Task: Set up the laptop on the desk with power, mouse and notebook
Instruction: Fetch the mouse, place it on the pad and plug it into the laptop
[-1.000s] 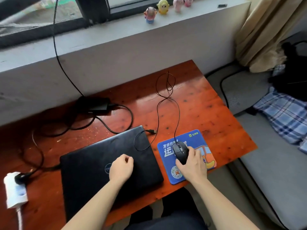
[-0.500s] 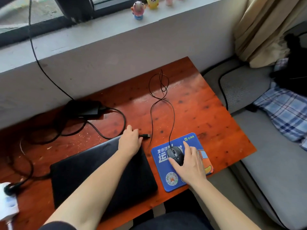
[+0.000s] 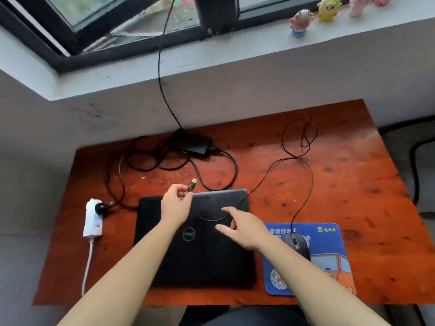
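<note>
While the laptop [image 3: 195, 241] lies closed in the middle of the worktop [image 3: 353, 184], your left hand [image 3: 175, 205] pinches the mouse cord's plug [image 3: 193, 183] between thumb and fingers just above the lid's far edge, its metal tip pointing away from you. Your right hand [image 3: 242, 225] is over the lid with fingers spread and loose, holding nothing. The thin cord [image 3: 295, 158] crosses the lid, leaves at the far right corner, loops over the worktop and ends at the mouse [image 3: 296, 243]. The mouse sits on a blue pad [image 3: 329, 262] just right of the laptop. Behind the laptop a black adapter [image 3: 197, 143] lies among coiled leads. To the left lies a white socket strip [image 3: 93, 217] with a black lead plugged in.
</note>
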`<act>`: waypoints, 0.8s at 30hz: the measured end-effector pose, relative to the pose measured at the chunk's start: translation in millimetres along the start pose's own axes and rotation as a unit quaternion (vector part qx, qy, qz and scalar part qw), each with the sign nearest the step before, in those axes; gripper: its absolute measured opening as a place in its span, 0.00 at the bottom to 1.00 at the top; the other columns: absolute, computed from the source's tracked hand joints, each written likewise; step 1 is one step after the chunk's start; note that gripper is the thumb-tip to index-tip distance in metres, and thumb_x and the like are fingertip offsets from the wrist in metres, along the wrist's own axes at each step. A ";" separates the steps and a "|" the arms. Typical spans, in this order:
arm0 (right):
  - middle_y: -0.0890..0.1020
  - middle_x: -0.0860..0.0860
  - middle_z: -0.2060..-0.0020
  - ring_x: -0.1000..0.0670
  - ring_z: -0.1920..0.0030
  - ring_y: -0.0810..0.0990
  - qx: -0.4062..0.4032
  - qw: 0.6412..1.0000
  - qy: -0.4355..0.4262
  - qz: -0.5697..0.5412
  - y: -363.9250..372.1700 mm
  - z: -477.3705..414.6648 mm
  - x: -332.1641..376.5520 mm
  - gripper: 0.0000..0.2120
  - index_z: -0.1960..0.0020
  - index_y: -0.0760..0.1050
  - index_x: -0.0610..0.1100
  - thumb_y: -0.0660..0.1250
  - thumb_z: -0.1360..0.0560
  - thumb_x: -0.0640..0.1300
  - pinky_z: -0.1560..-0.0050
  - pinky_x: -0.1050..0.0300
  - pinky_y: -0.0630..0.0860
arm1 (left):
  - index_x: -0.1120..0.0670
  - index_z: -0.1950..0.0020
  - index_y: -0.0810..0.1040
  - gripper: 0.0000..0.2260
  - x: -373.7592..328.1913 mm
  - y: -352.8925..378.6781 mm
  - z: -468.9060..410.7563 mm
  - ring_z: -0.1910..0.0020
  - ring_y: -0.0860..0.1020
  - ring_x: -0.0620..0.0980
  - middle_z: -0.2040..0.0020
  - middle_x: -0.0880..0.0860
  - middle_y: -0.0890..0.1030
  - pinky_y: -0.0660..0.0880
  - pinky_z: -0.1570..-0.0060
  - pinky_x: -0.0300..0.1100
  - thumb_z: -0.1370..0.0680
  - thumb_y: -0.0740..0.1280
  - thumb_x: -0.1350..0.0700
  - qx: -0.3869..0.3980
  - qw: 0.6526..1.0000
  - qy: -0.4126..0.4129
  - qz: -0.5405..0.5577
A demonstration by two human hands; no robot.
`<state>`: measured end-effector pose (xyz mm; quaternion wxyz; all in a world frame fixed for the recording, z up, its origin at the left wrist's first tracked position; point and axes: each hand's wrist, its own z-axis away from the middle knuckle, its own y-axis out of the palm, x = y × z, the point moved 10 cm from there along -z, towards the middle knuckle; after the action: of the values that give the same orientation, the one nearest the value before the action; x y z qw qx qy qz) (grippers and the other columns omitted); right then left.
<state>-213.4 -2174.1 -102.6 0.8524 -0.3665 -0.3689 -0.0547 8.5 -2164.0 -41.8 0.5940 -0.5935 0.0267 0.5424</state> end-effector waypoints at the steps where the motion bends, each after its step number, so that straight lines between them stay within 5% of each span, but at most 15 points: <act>1: 0.79 0.55 0.52 0.49 0.46 0.78 0.035 0.999 -0.006 0.030 11.3 -3.4 5.7 0.32 0.26 0.63 0.58 0.61 0.26 0.69 0.47 0.51 0.74 | 0.53 0.44 0.78 0.09 9.2 -9.9 -1.0 0.58 0.78 0.48 0.57 0.49 0.80 0.76 0.54 0.43 0.24 0.70 0.60 -0.004 0.999 -0.029 0.046; 4: 0.77 0.48 0.40 0.43 0.39 0.77 0.058 0.993 -0.026 0.099 35.5 -14.2 30.3 0.24 0.29 0.67 0.54 0.60 0.21 0.62 0.41 0.49 0.73 | 0.50 0.35 0.75 0.17 37.7 -39.2 -2.9 0.59 0.75 0.47 0.55 0.50 0.80 0.75 0.58 0.43 0.23 0.70 0.61 0.002 0.980 -0.100 0.171; 7: 0.75 0.48 0.37 0.43 0.38 0.77 0.007 0.995 -0.015 0.098 38.6 -23.4 53.0 0.19 0.29 0.68 0.50 0.56 0.17 0.55 0.40 0.48 0.74 | 0.49 0.40 0.80 0.11 52.0 -67.9 -7.7 0.62 0.74 0.44 0.58 0.46 0.81 0.71 0.64 0.38 0.22 0.70 0.56 -0.008 0.971 -0.095 0.218; 13: 0.65 0.45 0.25 0.40 0.33 0.73 -0.035 0.991 0.057 0.120 43.6 -44.4 101.0 0.28 0.19 0.52 0.45 0.52 0.18 0.41 0.38 0.46 0.72 | 0.48 0.48 0.82 0.04 76.3 -135.2 -13.7 0.58 0.80 0.44 0.58 0.46 0.83 0.74 0.63 0.37 0.22 0.71 0.53 0.009 0.960 -0.027 0.280; 18: 0.66 0.43 0.25 0.40 0.29 0.69 -0.065 0.983 0.078 0.156 41.2 -69.8 155.1 0.27 0.19 0.52 0.43 0.52 0.18 0.42 0.36 0.46 0.70 | 0.48 0.55 0.84 0.03 93.2 -200.8 -25.8 0.62 0.78 0.36 0.62 0.42 0.83 0.74 0.62 0.29 0.25 0.74 0.57 -0.003 0.968 0.071 0.242; 24: 0.69 0.41 0.28 0.38 0.31 0.69 -0.110 0.972 0.070 0.198 54.2 -102.8 221.1 0.27 0.20 0.55 0.42 0.54 0.17 0.47 0.33 0.46 0.69 | 0.50 0.55 0.84 0.03 148.9 -258.0 -28.7 0.58 0.80 0.38 0.59 0.44 0.83 0.72 0.59 0.25 0.26 0.75 0.58 -0.068 0.973 0.066 0.212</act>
<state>26.4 -2164.0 -33.5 0.8245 -0.5187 -0.2206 0.0496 261.6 -2018.2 23.6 0.4204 -0.6480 0.1546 0.6161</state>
